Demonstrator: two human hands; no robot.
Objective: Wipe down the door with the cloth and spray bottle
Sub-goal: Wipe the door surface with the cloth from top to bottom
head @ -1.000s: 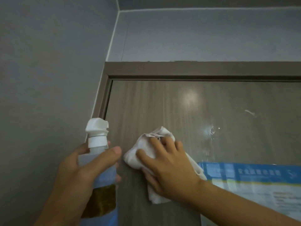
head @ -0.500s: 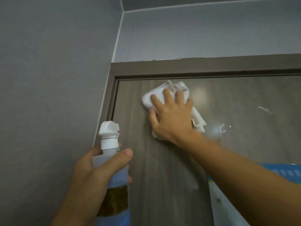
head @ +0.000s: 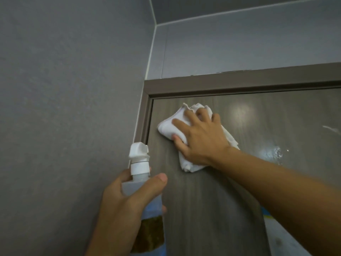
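Observation:
The brown wood-grain door [head: 203,209] fills the lower right. My right hand [head: 200,137] presses a crumpled white cloth [head: 170,126] flat against the door near its upper left corner, fingers spread over it. My left hand [head: 120,206] grips a clear spray bottle [head: 145,204] with a white nozzle, held upright close to the door's left edge. The bottle has a blue label and brownish content low down. Wet spray droplets [head: 276,152] glisten on the door to the right of the cloth.
A brown door frame [head: 239,80] runs along the top and left side. Grey wall [head: 64,89] lies to the left and above. A blue and white poster [head: 276,235] is stuck on the door at the lower right, partly behind my right forearm.
My right hand slid the cloth from the middle of the door up to its upper left area, then slightly left and down. The bottle stays in my left hand.

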